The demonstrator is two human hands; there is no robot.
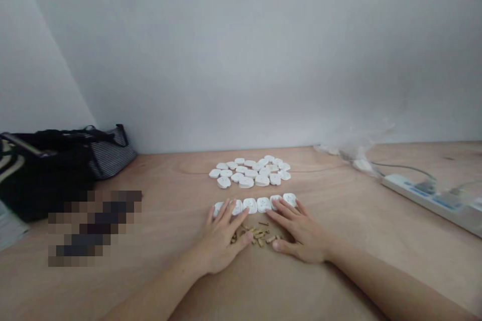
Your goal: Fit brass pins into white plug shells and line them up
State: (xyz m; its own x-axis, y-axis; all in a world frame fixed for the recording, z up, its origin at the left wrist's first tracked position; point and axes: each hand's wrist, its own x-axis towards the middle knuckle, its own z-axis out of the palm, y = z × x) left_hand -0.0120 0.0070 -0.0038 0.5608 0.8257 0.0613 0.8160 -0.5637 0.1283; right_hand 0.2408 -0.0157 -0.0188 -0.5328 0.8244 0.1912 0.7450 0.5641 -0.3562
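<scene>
My left hand (225, 238) lies with its fingers spread, the tips reaching the left end of a row of white rounded-square plastic pieces (249, 205). Opposite it, my right hand (299, 230) is spread too, fingertips at the right part of the same row. Neither hand grips anything. Between the two thumbs sits a small heap of brass-coloured metal pieces (259, 234), partly hidden by the left hand. Behind the row, a loose cluster of similar white pieces (250, 173) is scattered on the wooden table (169, 225).
At the left stand a black bag (41, 175) and a striped pouch (113, 153), with a blurred-out dark object (98, 225) before them. To the right lies a white power strip (429, 198) with cables. Crumpled clear plastic (350, 148) rests against the wall (248, 60).
</scene>
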